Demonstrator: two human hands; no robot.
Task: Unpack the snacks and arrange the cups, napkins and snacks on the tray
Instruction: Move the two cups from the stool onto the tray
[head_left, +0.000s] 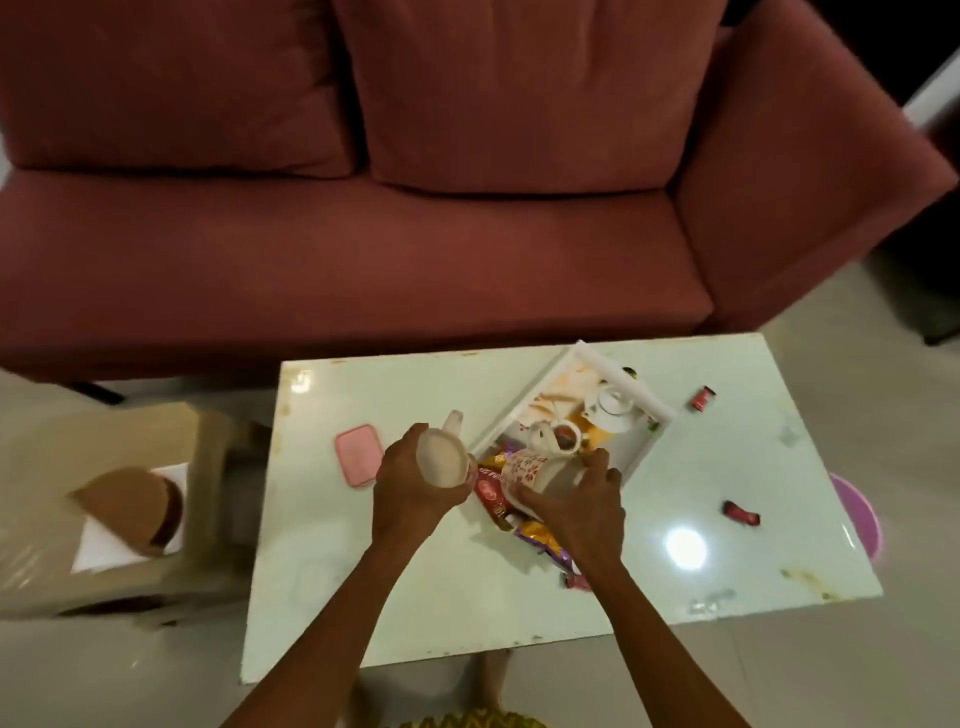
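Note:
My left hand grips a cream cup just left of the white tray, with the cup's mouth turned toward me. My right hand holds a floral cup tilted on its side at the tray's near corner. The tray lies at an angle on the pale table and bears a printed picture of a teapot and a cup. Red and orange snack packets lie under and beside my right hand, partly hidden by it.
A pink lid lies left of my left hand. Two small red wrapped snacks lie on the table's right side. A maroon sofa stands behind the table, a cardboard box to its left.

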